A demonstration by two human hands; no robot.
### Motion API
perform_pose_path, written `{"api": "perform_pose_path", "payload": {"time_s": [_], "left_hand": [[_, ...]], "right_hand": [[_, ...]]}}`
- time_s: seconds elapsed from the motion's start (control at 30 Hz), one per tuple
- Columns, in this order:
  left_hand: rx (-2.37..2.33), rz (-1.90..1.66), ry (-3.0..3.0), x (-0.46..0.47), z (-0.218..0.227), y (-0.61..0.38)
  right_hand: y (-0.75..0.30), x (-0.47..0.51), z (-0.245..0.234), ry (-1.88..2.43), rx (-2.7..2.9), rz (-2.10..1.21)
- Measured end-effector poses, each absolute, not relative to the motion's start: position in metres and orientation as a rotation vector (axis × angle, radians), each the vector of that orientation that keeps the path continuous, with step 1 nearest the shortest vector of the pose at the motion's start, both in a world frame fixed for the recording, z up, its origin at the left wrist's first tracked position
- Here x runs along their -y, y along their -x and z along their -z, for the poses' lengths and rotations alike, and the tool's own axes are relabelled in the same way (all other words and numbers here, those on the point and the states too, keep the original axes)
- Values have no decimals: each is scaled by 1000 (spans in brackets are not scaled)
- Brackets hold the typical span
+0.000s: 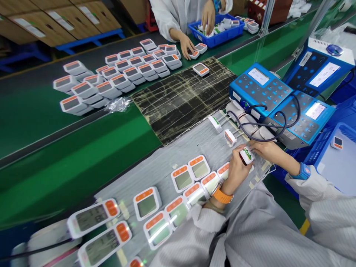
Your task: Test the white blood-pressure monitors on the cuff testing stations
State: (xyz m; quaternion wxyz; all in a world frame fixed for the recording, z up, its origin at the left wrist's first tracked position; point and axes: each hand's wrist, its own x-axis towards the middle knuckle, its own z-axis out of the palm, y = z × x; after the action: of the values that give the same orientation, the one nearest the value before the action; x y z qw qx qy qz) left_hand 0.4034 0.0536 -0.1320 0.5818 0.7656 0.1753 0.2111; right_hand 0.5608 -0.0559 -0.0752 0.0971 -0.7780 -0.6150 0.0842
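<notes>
My left hand (pixel 236 172), with an orange watch strap (pixel 222 195) on its wrist, is shut around a small white device with a green label (pixel 247 155). The fingers of my right hand (pixel 267 150), which has a blue wristband (pixel 302 171), press against the same device from the right. Just left of my hands lie several white blood pressure monitors with orange strips and grey LCD screens (pixel 183 178) on a clear plastic sheet (pixel 167 170). A similar white unit (pixel 230 138) lies close above my hands, by some cuffs.
Blue testing consoles with keypads and screens (pixel 260 85) stand at right, with dark tubing running to cuffs (pixel 244 118). A green conveyor belt (pixel 69 144) carries rows of monitors and a taped black mat (pixel 180 100). Across it, a co-worker's hands (pixel 208 20) work at a blue bin (pixel 215 31).
</notes>
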Motion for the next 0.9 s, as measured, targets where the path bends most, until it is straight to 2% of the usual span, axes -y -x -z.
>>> {"api": "perform_pose_path", "payload": {"time_s": [0.5, 0.9], "left_hand": [[-447, -486, -1824, -53, 127, -403], [-463, -517, -1985, -42, 119, -414]], "right_hand": [[-559, 72, 78, 2179, 1851, -365], [-556, 81, 84, 2161, 1851, -201]]}}
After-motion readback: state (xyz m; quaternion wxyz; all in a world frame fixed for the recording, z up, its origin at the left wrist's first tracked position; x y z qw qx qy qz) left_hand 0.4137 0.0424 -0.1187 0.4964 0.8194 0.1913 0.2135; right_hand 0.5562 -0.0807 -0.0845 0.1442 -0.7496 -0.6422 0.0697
